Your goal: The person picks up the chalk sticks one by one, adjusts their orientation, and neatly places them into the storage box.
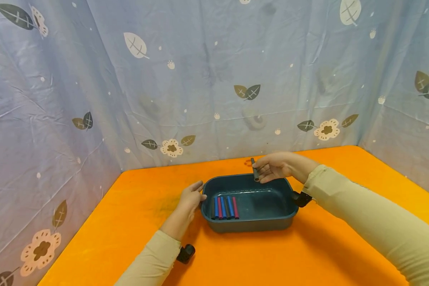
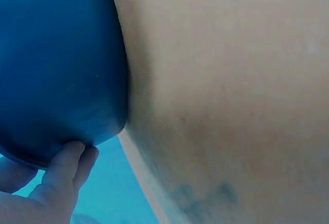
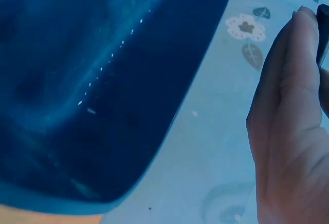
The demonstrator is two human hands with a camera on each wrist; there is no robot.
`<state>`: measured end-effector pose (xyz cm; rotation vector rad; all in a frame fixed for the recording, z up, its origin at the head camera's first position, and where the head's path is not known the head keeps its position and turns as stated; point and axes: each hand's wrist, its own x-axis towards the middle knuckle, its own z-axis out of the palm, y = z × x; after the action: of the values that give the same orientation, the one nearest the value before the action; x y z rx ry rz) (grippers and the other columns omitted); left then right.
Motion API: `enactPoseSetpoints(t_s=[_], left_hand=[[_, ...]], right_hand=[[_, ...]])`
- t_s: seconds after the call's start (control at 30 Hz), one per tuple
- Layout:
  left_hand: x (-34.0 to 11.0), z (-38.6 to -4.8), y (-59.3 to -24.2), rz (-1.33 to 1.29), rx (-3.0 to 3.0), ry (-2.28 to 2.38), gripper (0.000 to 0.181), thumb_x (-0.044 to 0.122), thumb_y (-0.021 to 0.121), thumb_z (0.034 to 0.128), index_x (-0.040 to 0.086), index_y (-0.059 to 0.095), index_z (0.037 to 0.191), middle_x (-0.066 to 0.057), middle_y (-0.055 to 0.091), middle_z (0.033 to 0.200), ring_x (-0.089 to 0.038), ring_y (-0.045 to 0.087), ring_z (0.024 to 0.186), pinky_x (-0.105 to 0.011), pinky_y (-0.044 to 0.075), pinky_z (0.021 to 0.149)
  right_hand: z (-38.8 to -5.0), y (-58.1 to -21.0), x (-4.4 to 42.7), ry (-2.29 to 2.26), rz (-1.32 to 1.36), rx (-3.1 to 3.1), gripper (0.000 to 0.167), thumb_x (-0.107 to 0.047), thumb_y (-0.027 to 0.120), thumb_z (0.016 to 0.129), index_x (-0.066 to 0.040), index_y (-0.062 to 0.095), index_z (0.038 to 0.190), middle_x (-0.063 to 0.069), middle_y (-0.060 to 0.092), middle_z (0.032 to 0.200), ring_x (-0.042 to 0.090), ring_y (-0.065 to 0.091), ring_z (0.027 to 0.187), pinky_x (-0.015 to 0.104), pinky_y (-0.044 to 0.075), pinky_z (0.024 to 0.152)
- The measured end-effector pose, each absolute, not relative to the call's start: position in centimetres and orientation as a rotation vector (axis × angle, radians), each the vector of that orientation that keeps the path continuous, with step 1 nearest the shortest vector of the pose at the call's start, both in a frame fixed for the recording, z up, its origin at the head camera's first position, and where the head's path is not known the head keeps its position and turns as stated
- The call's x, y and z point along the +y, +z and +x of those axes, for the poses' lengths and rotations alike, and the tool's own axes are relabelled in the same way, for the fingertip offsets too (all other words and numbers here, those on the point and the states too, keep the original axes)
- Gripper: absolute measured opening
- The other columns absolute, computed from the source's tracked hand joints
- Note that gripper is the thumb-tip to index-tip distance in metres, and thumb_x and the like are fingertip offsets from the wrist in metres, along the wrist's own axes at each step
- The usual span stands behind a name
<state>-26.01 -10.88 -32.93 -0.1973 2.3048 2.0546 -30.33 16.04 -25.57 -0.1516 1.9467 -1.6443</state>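
Note:
A dark blue-green rectangular basin (image 1: 252, 226) stands on the orange table. My left hand (image 1: 188, 201) holds its left end, the thumb at the rim and the fingers (image 2: 64, 167) against the outer wall. Over the far right part of the basin, my right hand (image 1: 278, 165) pinches a short dark grey stick (image 1: 255, 170), which points steeply up and down. Only a dark piece of that stick (image 3: 324, 29) shows in the right wrist view. Inside the basin, at its left, several blue, magenta and dark sticks (image 1: 223, 207) lie side by side in a row.
The orange table (image 1: 139, 246) runs back to a pale blue curtain (image 1: 207, 79) printed with leaves and flowers, which also hangs at both sides. Black wrist cameras (image 1: 186, 253) sit at both cuffs. Dark smudges mark the table left of the basin.

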Motion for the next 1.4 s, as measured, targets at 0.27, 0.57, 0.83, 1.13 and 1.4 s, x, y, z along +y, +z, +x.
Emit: enactPoseSetpoints(t_s=[0.27, 0.57, 0.83, 1.13, 1.4], left_hand=[[-10.9, -26.2, -33.0, -0.216, 2.315, 2.052, 0.059, -0.014, 0.048, 0.0920, -0.002, 0.035, 0.148, -0.021, 0.038, 0.149, -0.035, 0.051, 0.124, -0.040, 0.050, 0.090], [-10.9, -26.1, -33.1, -0.225, 2.310, 2.061, 0.060, -0.015, 0.048, 0.0903, -0.004, 0.036, 0.147, -0.022, 0.039, 0.148, -0.036, 0.050, 0.124, -0.042, 0.050, 0.091], [-10.9, -26.1, -33.0, -0.216, 2.306, 2.071, 0.060, -0.016, 0.048, 0.0900, -0.004, 0.035, 0.148, -0.022, 0.038, 0.149, -0.037, 0.046, 0.128, -0.045, 0.046, 0.096], [-10.9, -26.0, -32.9, -0.219, 2.316, 2.056, 0.059, -0.014, 0.049, 0.0910, -0.003, 0.036, 0.148, -0.021, 0.039, 0.149, -0.036, 0.049, 0.125, -0.042, 0.049, 0.093], [-10.9, -26.0, -32.9, -0.196, 2.311, 2.056, 0.059, -0.014, 0.049, 0.0915, -0.003, 0.035, 0.148, -0.022, 0.038, 0.149, -0.037, 0.047, 0.127, -0.043, 0.048, 0.094]], right_hand=[[-31.1, -26.4, 14.5, -1.517, -0.150, 2.004, 0.027, -0.014, 0.048, 0.100, 0.006, 0.047, 0.118, 0.012, 0.059, 0.096, 0.020, 0.061, 0.081, 0.030, 0.055, 0.077], [-31.7, -27.9, 12.9, -1.405, -0.092, 2.064, 0.041, -0.013, 0.051, 0.098, 0.013, 0.045, 0.129, 0.021, 0.057, 0.105, 0.022, 0.060, 0.076, 0.033, 0.056, 0.077], [-32.1, -29.5, 11.4, -1.304, -0.062, 2.073, 0.030, -0.007, 0.054, 0.096, 0.013, 0.054, 0.117, 0.026, 0.061, 0.101, 0.026, 0.064, 0.075, 0.036, 0.057, 0.076], [-32.2, -31.3, 10.5, -1.172, -0.053, 2.095, 0.030, -0.005, 0.057, 0.094, 0.015, 0.057, 0.116, 0.026, 0.066, 0.097, 0.028, 0.067, 0.076, 0.036, 0.057, 0.076], [-32.3, -32.5, 10.3, -1.132, -0.050, 2.090, 0.029, -0.001, 0.058, 0.094, 0.015, 0.058, 0.119, 0.026, 0.065, 0.104, 0.033, 0.068, 0.090, 0.041, 0.054, 0.084]])
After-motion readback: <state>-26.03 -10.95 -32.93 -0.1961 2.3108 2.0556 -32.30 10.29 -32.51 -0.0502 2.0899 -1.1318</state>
